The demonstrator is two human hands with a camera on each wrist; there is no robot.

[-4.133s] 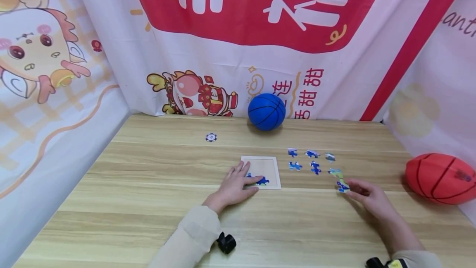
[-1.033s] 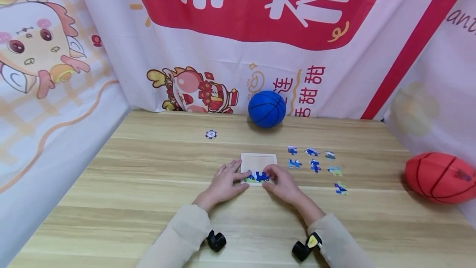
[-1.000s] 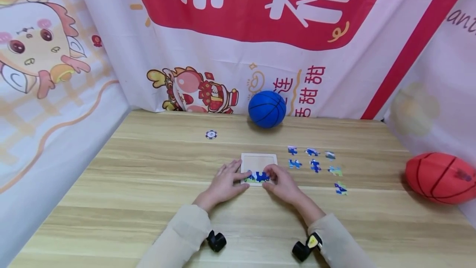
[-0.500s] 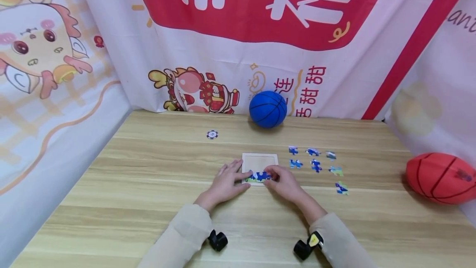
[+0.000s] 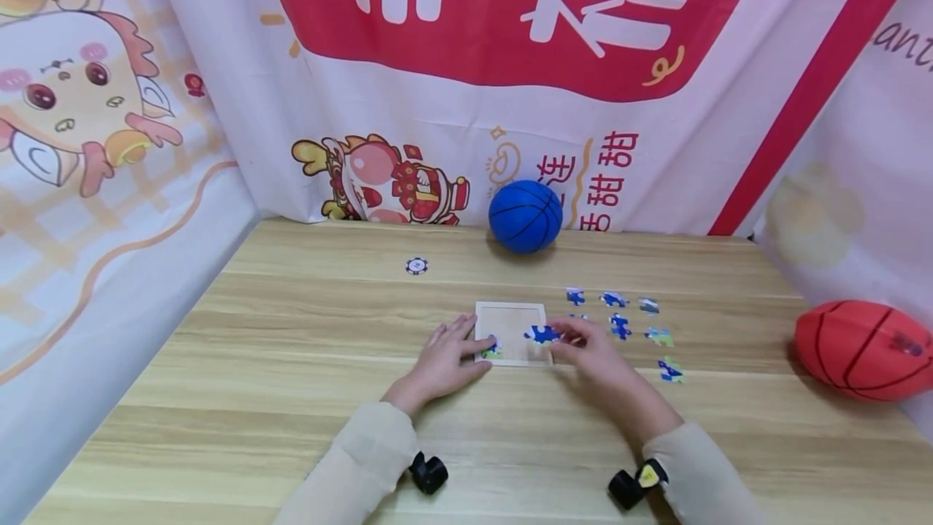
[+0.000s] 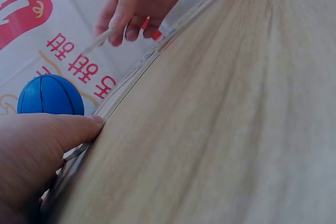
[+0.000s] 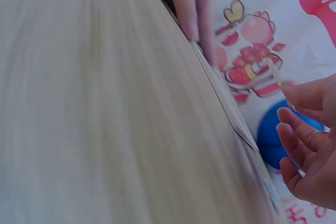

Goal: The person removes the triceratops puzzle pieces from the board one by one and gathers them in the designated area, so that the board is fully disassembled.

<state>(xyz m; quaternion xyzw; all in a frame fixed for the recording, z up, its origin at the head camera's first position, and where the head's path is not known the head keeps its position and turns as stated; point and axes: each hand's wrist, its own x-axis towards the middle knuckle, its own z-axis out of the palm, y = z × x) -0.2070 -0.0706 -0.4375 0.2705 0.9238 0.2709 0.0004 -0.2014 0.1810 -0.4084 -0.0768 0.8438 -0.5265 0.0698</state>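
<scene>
A square puzzle tray with a pale rim (image 5: 510,304) lies on the table. My left hand (image 5: 446,359) rests over its left edge with fingers stretched out, one fingertip on a green-and-blue puzzle piece (image 5: 492,349) in the lower left corner. Thumb and fingers of my right hand (image 5: 594,351) pinch a blue puzzle piece (image 5: 541,335) over the tray's right side. In both wrist views that piece (image 6: 94,45) appears edge-on, lifted off the tray. To the right lie several loose puzzle pieces (image 5: 619,326), one of them partly hidden behind my right hand.
At the back of the table (image 5: 291,330) sits a blue ball (image 5: 526,216), in front of a printed cloth. A red ball (image 5: 865,350) is at the right edge. A poker chip (image 5: 416,266) lies flat left of the blue ball.
My right hand has lifted the blue puzzle piece out of the tray's bottom row and drawn it up and right. Earlier it reached for the loose pieces. My left hand stays on the tray.
</scene>
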